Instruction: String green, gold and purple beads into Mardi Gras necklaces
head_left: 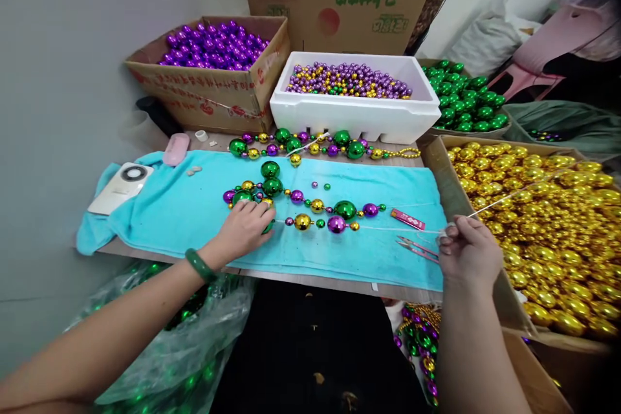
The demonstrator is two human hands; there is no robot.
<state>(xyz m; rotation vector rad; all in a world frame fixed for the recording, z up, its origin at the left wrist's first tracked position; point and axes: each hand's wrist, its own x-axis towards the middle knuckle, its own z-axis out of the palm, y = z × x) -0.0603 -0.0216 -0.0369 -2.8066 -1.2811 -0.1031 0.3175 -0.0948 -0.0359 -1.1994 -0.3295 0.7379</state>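
On a turquoise towel [160,220] lies a partly strung bead strand [336,224] of green, purple and gold balls. My left hand [248,223] rests over its left end, fingers curled round a green bead beside the gold one. At the right, my right hand [468,239] is closed on the white string [398,229], which runs taut from the beads and on past the hand to the upper right. Pink-handled snips [418,248] and a small red packet [407,219] lie left of my right hand. Two small loose beads [315,185] sit above the strand.
A finished-looking bead strand [356,150] lies behind the towel. Behind it stand a carton [194,94] of purple balls and a white foam box [354,118]. Gold balls fill a carton [439,171] at right; green balls [463,100] are behind. A phone-like white device [119,191] lies left.
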